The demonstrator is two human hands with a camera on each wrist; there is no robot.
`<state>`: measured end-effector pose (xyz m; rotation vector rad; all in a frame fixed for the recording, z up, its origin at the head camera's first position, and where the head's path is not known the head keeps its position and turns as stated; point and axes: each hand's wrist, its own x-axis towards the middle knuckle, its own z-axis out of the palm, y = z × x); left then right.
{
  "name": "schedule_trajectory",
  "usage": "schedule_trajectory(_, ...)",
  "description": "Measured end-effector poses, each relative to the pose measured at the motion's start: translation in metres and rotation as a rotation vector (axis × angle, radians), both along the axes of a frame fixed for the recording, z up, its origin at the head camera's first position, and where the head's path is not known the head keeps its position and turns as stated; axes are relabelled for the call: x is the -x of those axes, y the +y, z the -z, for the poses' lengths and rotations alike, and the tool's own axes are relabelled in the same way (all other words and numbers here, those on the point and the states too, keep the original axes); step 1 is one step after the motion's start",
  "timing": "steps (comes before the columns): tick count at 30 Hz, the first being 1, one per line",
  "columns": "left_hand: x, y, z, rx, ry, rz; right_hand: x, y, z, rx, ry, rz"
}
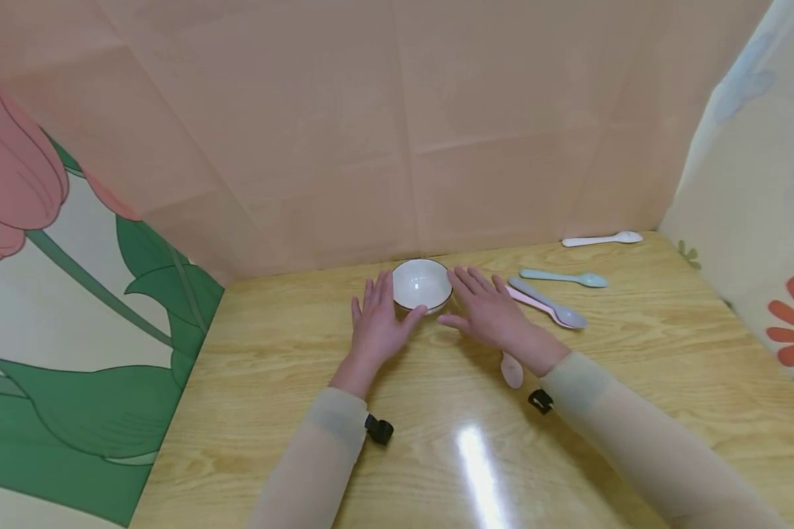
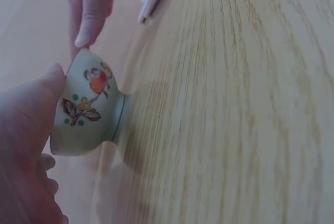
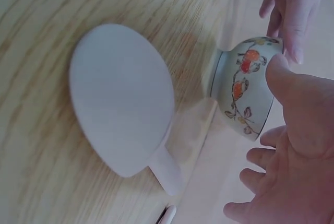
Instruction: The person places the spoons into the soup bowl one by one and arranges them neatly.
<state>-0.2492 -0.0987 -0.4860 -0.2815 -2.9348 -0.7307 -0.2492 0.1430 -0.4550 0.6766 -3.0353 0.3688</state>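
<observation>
There is one bowl (image 1: 420, 283), upright on the wooden table (image 1: 271, 382), between the fingers of two hands. The left hand (image 1: 378, 327) has its fingers straight and lying along the bowl's left side, its thumb stretched out across the near rim. The right hand (image 1: 492, 312) has its fingers straight and somewhat spread, the foremost tips at the bowl's right rim, the thumb held well apart from them and pointing toward the left hand. Whether either hand's fingertips actually touch the bowl, I cannot tell. Five spoons lie to the right of the left fingers: a pale pink spoon (image 1: 512, 371) partly hidden beneath the right hand and wrist; just right of the right fingers, a grey-lilac spoon (image 1: 549, 303) overlapping a pink spoon (image 1: 525, 297); a little beyond those, a light blue spoon (image 1: 559, 278); and, farthest from the right fingertips, a white spoon (image 1: 592, 241) near the back edge. Two black devices sit behind the fingers, one by each sleeve: one at the left (image 1: 379, 430), one at the right (image 1: 540, 401).
</observation>
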Motion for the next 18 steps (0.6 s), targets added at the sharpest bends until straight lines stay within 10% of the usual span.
schedule_trajectory(18,-0.0006,-0.0004,0.0011,0.012,-0.035,0.005,0.0043,0.0018,0.0034,0.007,-0.023,-0.036)
